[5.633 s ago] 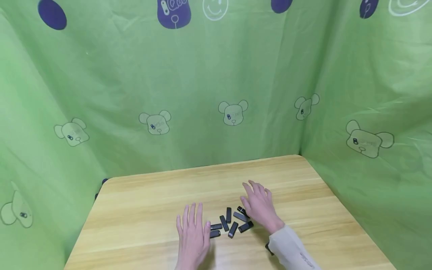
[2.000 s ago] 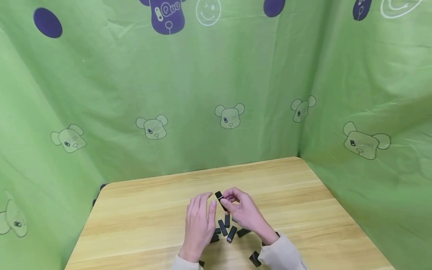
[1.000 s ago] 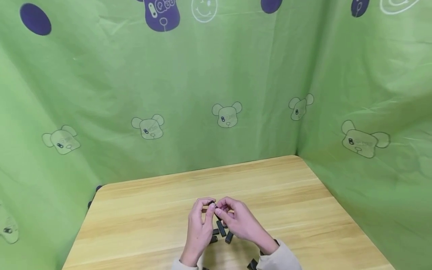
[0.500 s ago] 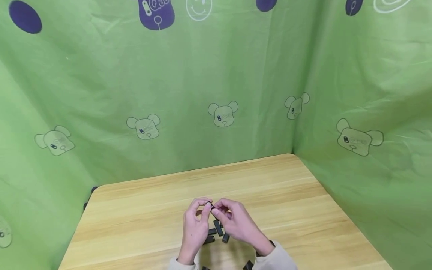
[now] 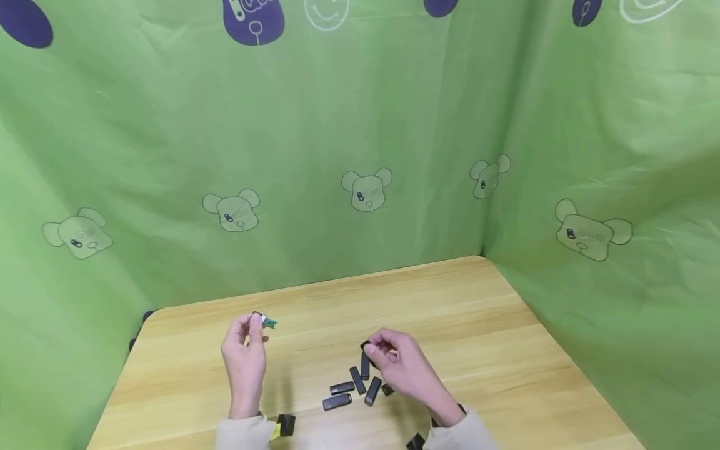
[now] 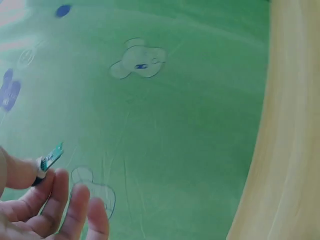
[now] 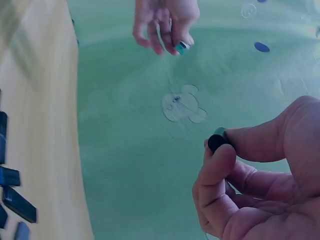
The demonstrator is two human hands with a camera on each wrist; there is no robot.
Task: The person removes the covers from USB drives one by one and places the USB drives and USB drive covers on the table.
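My left hand (image 5: 244, 356) is raised over the left part of the table. Between thumb and fingertips it pinches a small green circuit board (image 5: 270, 323) with a black cap on one end, seen closer in the left wrist view. My right hand (image 5: 405, 365) pinches a black stick casing (image 7: 217, 142) between thumb and forefinger; the fingers hide most of it. Below the right hand lie several black USB sticks, among them a stick (image 5: 337, 402) nearest the front and a stick (image 5: 373, 391) lying slanted.
The wooden table (image 5: 450, 300) is walled by a green curtain (image 5: 315, 237) at the back and sides. A black item (image 5: 287, 425) with a yellow part is by the left sleeve. Another black item (image 5: 416, 442) is by the right sleeve.
Both hands held one black stick together; it has come apart. My left hand has moved left and up with the circuit board, while the right keeps the casing near the same spot.
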